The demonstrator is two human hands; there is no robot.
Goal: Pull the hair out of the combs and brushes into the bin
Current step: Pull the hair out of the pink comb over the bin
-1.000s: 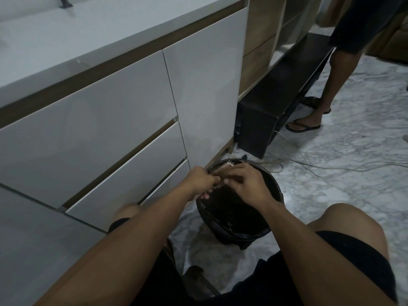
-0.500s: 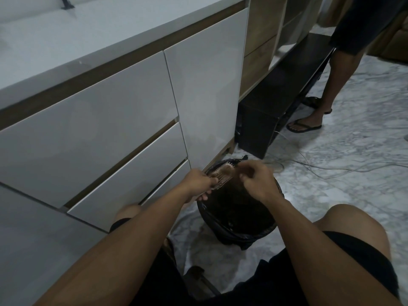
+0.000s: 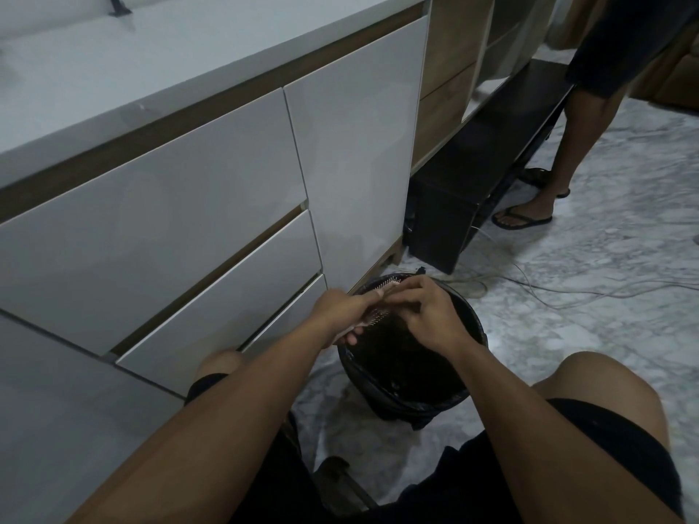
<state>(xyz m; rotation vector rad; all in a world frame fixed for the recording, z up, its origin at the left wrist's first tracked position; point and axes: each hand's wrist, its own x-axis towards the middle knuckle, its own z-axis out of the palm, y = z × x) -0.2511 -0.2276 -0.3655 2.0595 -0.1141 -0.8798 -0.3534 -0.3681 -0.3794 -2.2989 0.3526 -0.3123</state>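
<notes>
Brushes: one brush (image 3: 380, 302), held over the bin
Bins: one black-lined bin (image 3: 469, 387) on the floor
Hands: two, a left hand (image 3: 346, 310) and a right hand (image 3: 427, 315), both at the brush
White cabinet fronts: three drawers (image 3: 159, 236) and one door (image 3: 359, 145)
Other people: one person (image 3: 590, 107) standing
Flip-flops: two (image 3: 524, 219)
Worktops: one worktop (image 3: 151, 58)

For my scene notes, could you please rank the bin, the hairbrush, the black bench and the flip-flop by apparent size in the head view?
1. black bench
2. bin
3. flip-flop, farther away, so its rank over the brush is unsure
4. hairbrush, mostly hidden by both hands
</notes>
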